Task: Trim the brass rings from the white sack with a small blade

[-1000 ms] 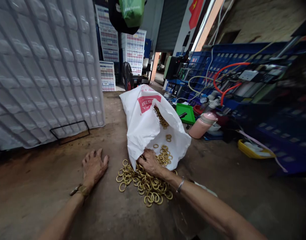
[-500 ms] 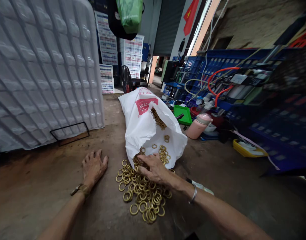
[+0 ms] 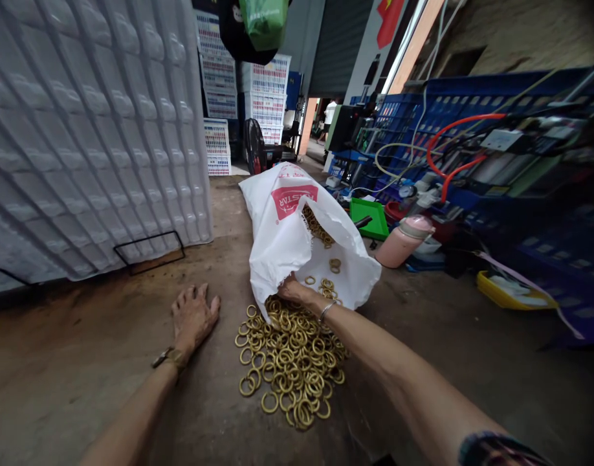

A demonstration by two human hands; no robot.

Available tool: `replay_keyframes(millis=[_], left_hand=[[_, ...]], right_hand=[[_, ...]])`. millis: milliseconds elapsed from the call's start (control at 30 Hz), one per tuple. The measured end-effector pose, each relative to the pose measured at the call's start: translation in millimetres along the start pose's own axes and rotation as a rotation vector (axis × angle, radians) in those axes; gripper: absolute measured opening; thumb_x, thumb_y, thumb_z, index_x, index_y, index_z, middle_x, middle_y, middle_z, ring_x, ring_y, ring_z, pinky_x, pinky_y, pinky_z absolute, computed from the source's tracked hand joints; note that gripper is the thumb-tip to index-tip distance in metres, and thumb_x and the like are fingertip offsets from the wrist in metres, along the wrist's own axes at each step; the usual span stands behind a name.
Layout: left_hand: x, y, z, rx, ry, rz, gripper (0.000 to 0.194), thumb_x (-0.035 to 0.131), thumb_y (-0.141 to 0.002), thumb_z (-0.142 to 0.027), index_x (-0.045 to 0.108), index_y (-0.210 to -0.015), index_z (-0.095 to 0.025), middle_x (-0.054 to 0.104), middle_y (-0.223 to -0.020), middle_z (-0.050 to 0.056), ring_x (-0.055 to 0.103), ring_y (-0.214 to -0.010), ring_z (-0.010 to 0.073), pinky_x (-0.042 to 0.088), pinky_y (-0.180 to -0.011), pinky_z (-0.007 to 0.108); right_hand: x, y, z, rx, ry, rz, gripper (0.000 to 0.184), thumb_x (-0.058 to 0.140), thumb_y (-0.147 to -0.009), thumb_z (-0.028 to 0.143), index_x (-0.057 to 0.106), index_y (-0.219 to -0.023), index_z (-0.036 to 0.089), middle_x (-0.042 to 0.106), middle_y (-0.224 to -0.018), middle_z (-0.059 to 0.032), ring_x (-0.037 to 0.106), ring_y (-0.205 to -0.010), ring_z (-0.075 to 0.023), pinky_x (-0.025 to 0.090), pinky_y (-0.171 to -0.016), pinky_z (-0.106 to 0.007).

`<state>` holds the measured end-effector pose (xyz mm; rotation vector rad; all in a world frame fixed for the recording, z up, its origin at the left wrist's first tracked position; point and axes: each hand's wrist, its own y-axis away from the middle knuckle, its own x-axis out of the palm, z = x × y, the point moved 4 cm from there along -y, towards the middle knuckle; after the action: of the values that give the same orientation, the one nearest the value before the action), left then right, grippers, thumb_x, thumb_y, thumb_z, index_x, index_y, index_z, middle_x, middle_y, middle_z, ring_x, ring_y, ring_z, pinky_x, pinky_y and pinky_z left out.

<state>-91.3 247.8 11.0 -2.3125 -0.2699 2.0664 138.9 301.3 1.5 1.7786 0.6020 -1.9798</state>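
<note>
Your left hand point(image 3: 193, 318) open, palm down; your right hand point(image 3: 292, 291) in the sack's mouth, fingers hidden, grip can't be told
Brass-coloured rings point(image 3: 297, 359) heaped at near end of white sack point(image 3: 276, 249), more inside; likely hard, light singly, heavy massed, prone to slide; you'd best scoop low with cupped fingers, and take the soft, limp sack by a gathered rim

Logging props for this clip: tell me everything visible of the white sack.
The sack is white, apparently woven plastic, with red print on top and a ragged, frayed edge. It lies on the brown surface, its mouth open toward the wearer. Brass-coloured rings lie inside and in a pile just outside. The right hand reaches into the mouth, its fingers hidden.
</note>
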Motion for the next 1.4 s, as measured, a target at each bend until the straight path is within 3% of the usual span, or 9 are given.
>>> replay_keyframes(millis=[200, 367, 567, 733, 900, 1067, 1133, 1233, 1400], left_hand=[[-0.4, 1, 0, -0.008, 0.006, 0.021, 0.053, 0.033, -0.084, -0.045, 0.048, -0.125, -0.014, 0.045, -0.128, 0.019, 0.038, -0.118, 0.0341, 0.03, -0.093, 0.046], [-0.7, 2, 0, -0.002, 0.005, -0.009, 0.052, 0.033, -0.084, -0.044, 0.048, -0.124, -0.014, 0.045, -0.127, 0.018, 0.038, -0.117, 0.0339, 0.03, -0.093, 0.047], [-1.3, 1, 0, 0.003, 0.004, 0.005, 0.053, 0.031, -0.085, -0.044, 0.048, -0.125, -0.014, 0.046, -0.127, 0.018, 0.039, -0.116, 0.0344, 0.031, -0.093, 0.047], [1.8, 0, 3, 0.014, -0.004, 0.005, 0.055, 0.027, -0.085, -0.046, 0.048, -0.125, -0.013, 0.045, -0.127, 0.018, 0.038, -0.116, 0.0357, 0.032, -0.092, 0.048], [4.9, -1, 4, 0.019, -0.019, 0.007, 0.055, 0.027, -0.085, -0.046, 0.047, -0.125, -0.013, 0.045, -0.126, 0.018, 0.038, -0.117, 0.0353, 0.031, -0.092, 0.048], [4.7, -2, 3, 0.011, -0.017, 0.024, 0.056, 0.028, -0.085, -0.046, 0.047, -0.125, -0.014, 0.046, -0.126, 0.018, 0.039, -0.116, 0.0361, 0.032, -0.092, 0.05], [5.8, -3, 4, 0.017, -0.016, 0.009, 0.056, 0.029, -0.084, -0.046, 0.048, -0.125, -0.014, 0.046, -0.126, 0.018, 0.039, -0.116, 0.0362, 0.032, -0.092, 0.05], [9.2, -3, 9, 0.031, 0.004, -0.021, 0.055, 0.03, -0.084, -0.046, 0.049, -0.123, -0.012, 0.047, -0.125, 0.019, 0.04, -0.115, 0.0363, 0.033, -0.092, 0.051], [12.6, -12, 11, -0.089, 0.259, -0.035, 0.058, 0.033, -0.083, -0.048, 0.044, -0.126, -0.011, 0.051, -0.124, 0.019, 0.041, -0.117, 0.0355, 0.031, -0.095, 0.053]], right_hand=[[-15, 35, 15, 0.054, -0.031, 0.008, 0.024, 0.043, -0.087, 0.022, 0.066, -0.087, 0.016, 0.065, -0.087, -0.0089, 0.056, -0.086, -0.02, 0.039, -0.076, -0.031], [-33, 62, 34, 0.062, -0.25, -0.01, 0.024, 0.04, -0.087, 0.02, 0.062, -0.097, 0.019, 0.063, -0.096, -0.0044, 0.054, -0.086, -0.0163, 0.036, -0.078, -0.028], [-35, 91, 54, -0.028, -0.284, -0.041, 0.024, 0.044, -0.086, 0.025, 0.056, -0.106, 0.018, 0.058, -0.103, -0.0066, 0.049, -0.092, -0.0182, 0.035, -0.085, -0.034], [-55, 117, 63, -0.081, -0.219, -0.118, 0.047, 0.056, -0.077, 0.041, 0.049, -0.12, 0.023, 0.048, -0.122, -0.0091, 0.041, -0.109, -0.0256, 0.031, -0.092, -0.043], [-87, 158, 22, 0.241, -0.138, -0.661, 0.039, 0.049, -0.081, 0.031, 0.048, -0.119, 0.022, 0.049, -0.119, -0.0118, 0.039, -0.115, -0.0259, 0.028, -0.097, -0.043], [-72, 197, -54, 0.729, -0.241, -1.073, 0.048, 0.049, -0.077, 0.043, 0.047, -0.116, 0.016, 0.053, -0.112, -0.0136, 0.046, -0.107, -0.0268, 0.034, -0.093, -0.046], [-54, 194, -79, 0.87, -0.406, -1.063, 0.063, 0.052, -0.071, 0.049, 0.044, -0.121, 0.012, 0.052, -0.114, -0.0168, 0.048, -0.105, -0.0277, 0.038, -0.09, -0.045], [-29, 172, -98, 1.002, -0.667, -0.867, 0.075, 0.058, -0.065, 0.05, 0.039, -0.125, 0.009, 0.057, -0.11, -0.0174, 0.055, -0.099, -0.0275, 0.044, -0.083, -0.04], [-18, 134, -96, 0.993, -0.698, -0.65, 0.057, 0.051, -0.073, 0.043, 0.045, -0.122, 0.015, 0.064, -0.098, -0.0115, 0.061, -0.091, -0.0256, 0.046, -0.076, -0.034]])
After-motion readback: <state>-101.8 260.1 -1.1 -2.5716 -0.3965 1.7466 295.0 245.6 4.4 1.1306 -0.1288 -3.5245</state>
